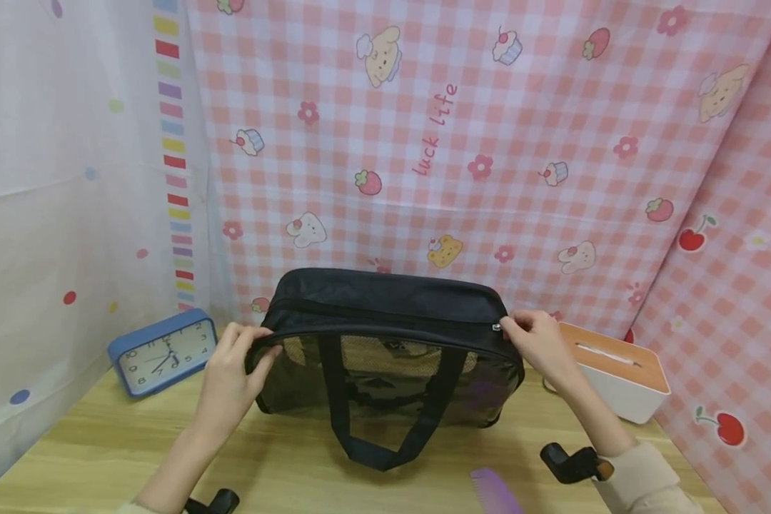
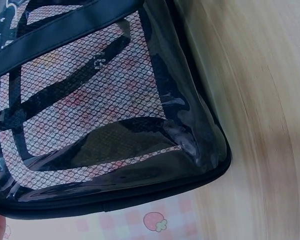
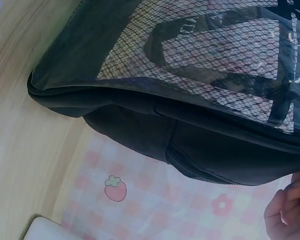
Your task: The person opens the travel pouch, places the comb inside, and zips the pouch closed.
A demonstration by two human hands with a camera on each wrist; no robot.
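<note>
A black toiletry bag [image 1: 385,285] with see-through sides stands upright on the wooden table. Its strap handle [image 1: 374,455] droops over the front. My left hand [image 1: 231,368] pinches the bag's upper left corner between thumb and fingers. At the upper right end, my right hand [image 1: 540,343] pinches the small metal zipper pull [image 1: 497,328]. The zipper line runs along the top. In the left wrist view the clear panel [image 2: 90,100] shows mesh inside, and only a bit of finger appears at the edge. The right wrist view shows my curled right fingers [image 3: 290,210] by the bag's top.
A blue alarm clock [image 1: 167,357] stands left of the bag. On the right is a tissue box [image 1: 630,350] with an orange lid. A purple comb [image 1: 495,491] lies near the front edge. Pink checked cloth [image 1: 424,143] hangs close behind the bag.
</note>
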